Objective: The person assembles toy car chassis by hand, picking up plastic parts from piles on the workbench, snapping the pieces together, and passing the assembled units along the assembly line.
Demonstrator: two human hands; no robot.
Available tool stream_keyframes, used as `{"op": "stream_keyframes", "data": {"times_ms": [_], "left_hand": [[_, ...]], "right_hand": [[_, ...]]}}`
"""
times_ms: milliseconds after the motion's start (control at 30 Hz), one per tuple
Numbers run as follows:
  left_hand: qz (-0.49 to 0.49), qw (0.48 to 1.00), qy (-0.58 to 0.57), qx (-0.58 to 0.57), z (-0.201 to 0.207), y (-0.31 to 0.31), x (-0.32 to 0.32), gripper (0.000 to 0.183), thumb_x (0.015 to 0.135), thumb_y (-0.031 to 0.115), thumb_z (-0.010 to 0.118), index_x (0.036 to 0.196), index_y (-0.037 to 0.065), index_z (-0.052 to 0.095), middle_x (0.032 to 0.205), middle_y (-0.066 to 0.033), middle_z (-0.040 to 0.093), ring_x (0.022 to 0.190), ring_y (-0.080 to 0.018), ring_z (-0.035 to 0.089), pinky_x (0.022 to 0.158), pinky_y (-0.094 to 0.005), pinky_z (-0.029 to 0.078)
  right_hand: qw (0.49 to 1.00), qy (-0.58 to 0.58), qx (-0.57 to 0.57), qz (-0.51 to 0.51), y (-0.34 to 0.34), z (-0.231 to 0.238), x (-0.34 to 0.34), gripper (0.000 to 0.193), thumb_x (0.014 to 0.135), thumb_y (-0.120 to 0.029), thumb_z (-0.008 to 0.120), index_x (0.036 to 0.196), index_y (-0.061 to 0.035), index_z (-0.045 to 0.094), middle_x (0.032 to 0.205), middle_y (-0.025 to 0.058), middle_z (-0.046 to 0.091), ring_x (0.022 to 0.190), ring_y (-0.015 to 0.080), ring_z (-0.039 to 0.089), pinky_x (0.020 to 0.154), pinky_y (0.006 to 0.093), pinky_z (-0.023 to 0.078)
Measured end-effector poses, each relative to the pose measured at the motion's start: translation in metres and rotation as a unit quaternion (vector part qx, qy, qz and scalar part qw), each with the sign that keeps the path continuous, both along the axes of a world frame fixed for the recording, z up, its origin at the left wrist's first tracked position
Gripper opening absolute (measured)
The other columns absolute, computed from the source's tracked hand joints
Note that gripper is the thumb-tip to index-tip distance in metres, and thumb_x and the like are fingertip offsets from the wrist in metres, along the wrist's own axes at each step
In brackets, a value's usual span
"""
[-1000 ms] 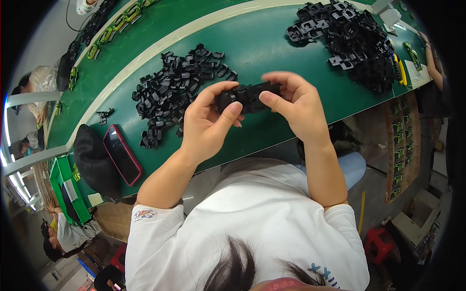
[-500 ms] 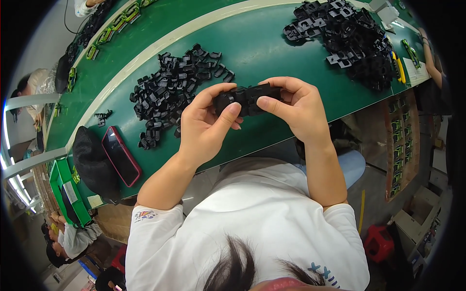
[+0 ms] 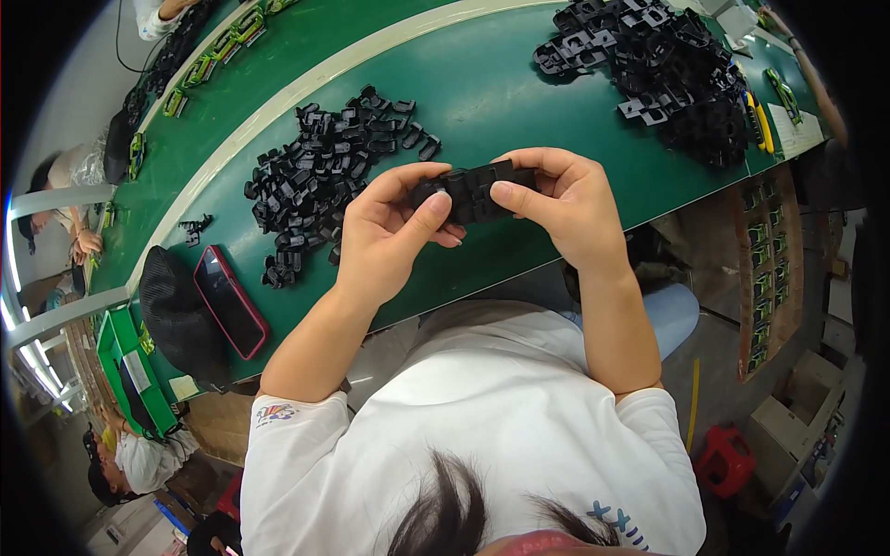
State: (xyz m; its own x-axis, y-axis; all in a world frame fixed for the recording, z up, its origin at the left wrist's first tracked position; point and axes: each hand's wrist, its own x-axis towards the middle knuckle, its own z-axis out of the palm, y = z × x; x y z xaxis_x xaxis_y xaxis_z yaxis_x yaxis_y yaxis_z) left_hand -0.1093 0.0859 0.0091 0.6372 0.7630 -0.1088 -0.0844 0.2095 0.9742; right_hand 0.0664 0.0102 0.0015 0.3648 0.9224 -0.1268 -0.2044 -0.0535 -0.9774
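Fingers of the left hand (image 3: pixel 382 233) pinch one end of a black moulded plastic assembly (image 3: pixel 475 196) in the head view, the thumb pressed on its near face and the other fingers curled behind. The right hand (image 3: pixel 577 208) grips the opposite end, thumb laid across the face, forefinger bent over the far side. The assembly is held level between the two hands, above the near part of the green workbench (image 3: pixel 482 102).

Work on this one piece looks under way rather than finished: its sections sit close together, but whether they are fully seated cannot be told under the thumbs. Much appears left to handle. A heap of small black plastic clips (image 3: pixel 315 167) lies just beyond the left hand, and a larger heap of black plastic frames (image 3: pixel 677 69) lies well apart, toward the far right. No separate stack of completed pieces can be made out.

Left of the clips, a red-edged smartphone (image 3: pixel 232 304) lies beside a black mesh-textured item (image 3: pixel 176 306), with a green plastic bin (image 3: pixel 109 324) near it.
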Motion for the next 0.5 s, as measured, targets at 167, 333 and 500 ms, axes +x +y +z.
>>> {"op": "stream_keyframes", "data": {"times_ms": [167,333,500], "left_hand": [[-0.021,0.997,-0.005,-0.071,-0.007,0.007,-0.004,0.028,0.083,0.009,0.065,0.104,-0.008,0.057,0.093,-0.0121,0.062,0.076,-0.0146,0.061,0.071,-0.0262,0.053],[-0.026,0.996,-0.007,-0.082,-0.008,0.012,-0.005,0.026,0.082,0.009,0.065,0.102,-0.007,0.059,0.092,-0.0110,0.062,0.081,-0.0147,0.060,0.073,-0.0276,0.053],[-0.027,0.997,-0.008,-0.072,-0.006,0.011,-0.006,0.026,0.082,0.009,0.065,0.103,-0.006,0.059,0.093,-0.0103,0.062,0.081,-0.0147,0.060,0.072,-0.0271,0.053]], "right_hand": [[0.998,0.044,0.001,0.049,-0.002,-0.001,0.010,0.025,0.074,-0.001,0.070,0.096,0.0044,0.062,0.087,0.0083,0.063,0.074,0.0101,0.059,0.063,0.0204,0.048],[0.998,0.049,-0.010,0.037,0.001,-0.006,0.009,0.024,0.073,-0.001,0.070,0.095,0.0042,0.062,0.086,0.0079,0.063,0.074,0.0101,0.059,0.062,0.0208,0.048],[0.997,0.058,0.011,0.045,0.002,-0.007,0.010,0.024,0.074,-0.002,0.070,0.096,0.0040,0.063,0.085,0.0070,0.063,0.073,0.0097,0.058,0.061,0.0202,0.047]]}}
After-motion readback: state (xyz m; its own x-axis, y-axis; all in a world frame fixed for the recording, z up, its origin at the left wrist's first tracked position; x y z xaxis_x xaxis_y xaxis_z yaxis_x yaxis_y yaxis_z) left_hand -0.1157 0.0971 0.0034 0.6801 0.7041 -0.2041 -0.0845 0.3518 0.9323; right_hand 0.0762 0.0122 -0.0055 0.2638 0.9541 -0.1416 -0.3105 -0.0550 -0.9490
